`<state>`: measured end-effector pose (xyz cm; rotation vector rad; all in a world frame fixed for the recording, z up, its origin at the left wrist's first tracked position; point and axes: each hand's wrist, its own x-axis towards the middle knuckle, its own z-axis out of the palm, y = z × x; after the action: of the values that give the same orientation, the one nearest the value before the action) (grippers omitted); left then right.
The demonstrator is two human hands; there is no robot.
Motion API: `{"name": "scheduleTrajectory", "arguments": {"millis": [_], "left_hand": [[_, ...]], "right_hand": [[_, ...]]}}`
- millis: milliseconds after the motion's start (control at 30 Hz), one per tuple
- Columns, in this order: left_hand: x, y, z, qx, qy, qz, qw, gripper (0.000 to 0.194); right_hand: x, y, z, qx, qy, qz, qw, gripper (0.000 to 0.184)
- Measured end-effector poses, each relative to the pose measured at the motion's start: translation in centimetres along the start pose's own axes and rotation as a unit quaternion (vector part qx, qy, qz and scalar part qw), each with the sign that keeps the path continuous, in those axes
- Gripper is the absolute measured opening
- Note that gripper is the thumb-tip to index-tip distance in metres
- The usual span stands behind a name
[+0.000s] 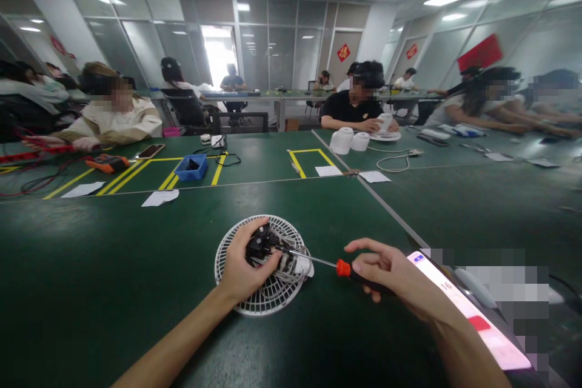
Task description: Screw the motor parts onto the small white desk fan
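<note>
A round white fan grille (261, 309) lies on the green table in front of me. On it rest a small black motor unit (258, 244) and a coiled, pale cord (291, 273). My left hand (243, 264) is closed around the black unit, thumb at its right side. A screwdriver (343, 267) with a red and black handle lies in the grip of my right hand (382, 267). Its metal shaft points left, and the tip meets the black unit, where the exact contact spot is too small to tell.
At right a lit phone-like screen (468, 309) lies near my right forearm. Across the table are a blue bin (191, 167), an orange meter (108, 162), white cylindrical parts (342, 140) and paper slips (160, 197). Co-workers sit opposite, one handling a white part (385, 124).
</note>
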<state>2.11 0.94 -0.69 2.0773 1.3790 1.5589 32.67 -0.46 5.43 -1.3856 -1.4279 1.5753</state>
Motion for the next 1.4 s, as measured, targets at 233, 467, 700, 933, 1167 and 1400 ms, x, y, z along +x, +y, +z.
{"name": "scheduleTrajectory", "arguments": {"millis": [233,467,700,933,1167,1400], "left_hand": [[0.1,0.0,0.0,0.004,0.001,0.0,1.0,0.054],[0.0,0.1,0.0,0.003,0.002,-0.006,1.0,0.055],[-0.1,-0.3,0.2,0.008,0.0,-0.009,1.0,0.055],[-0.2,-0.3,0.2,0.015,0.004,-0.004,1.0,0.054],[-0.2,-0.3,0.1,0.012,0.004,-0.01,1.0,0.054],[0.0,0.0,0.0,0.015,0.005,-0.01,1.0,0.053]], "right_hand": [[0.2,0.2,-0.2,-0.022,0.026,-0.04,0.999,0.051],[-0.1,-0.4,-0.3,-0.107,0.013,-0.086,0.99,0.042],[-0.4,-0.7,0.3,-0.091,-0.032,-0.043,0.994,0.05],[0.0,-0.2,0.9,-0.042,-0.013,0.063,0.997,0.06],[0.0,-0.4,0.4,-0.077,0.005,0.036,0.996,0.052],[0.2,0.0,-0.4,-0.047,0.035,-0.023,0.998,0.049]]}}
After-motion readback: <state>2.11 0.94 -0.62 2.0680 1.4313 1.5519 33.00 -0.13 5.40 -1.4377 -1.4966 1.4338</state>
